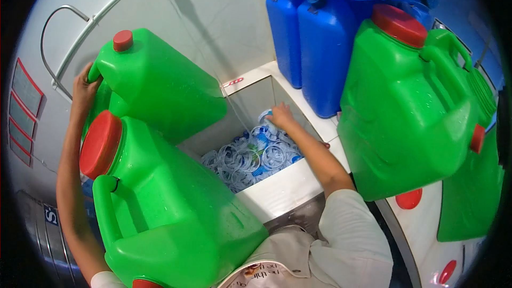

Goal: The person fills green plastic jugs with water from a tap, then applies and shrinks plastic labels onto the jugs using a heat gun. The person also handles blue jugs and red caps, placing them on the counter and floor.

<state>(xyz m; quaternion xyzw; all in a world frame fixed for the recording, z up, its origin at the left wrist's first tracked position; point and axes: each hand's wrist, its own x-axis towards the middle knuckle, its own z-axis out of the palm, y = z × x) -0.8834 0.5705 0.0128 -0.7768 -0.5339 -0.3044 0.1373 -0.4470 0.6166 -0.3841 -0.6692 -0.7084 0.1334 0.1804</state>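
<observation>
My left hand [89,80] grips the handle of a green plastic jug [156,76] with a small red cap, which leans over the left side of a white basin [280,192]. My right hand [282,116] reaches into the basin and holds a clear plastic ring or cap, partly hidden by the fingers. Below it lies a heap of clear and blue plastic rings and caps [248,160]. Another green jug [172,192] with a wide red lid [101,145] stands close in front of me at the left, beneath my left arm.
Blue plastic jerrycans [326,48] stand behind the basin at the right. Large green jugs [404,100] with red caps stand at the right on a white counter [428,224]. A curved metal spout [72,8] and a pale pipe run along the left wall.
</observation>
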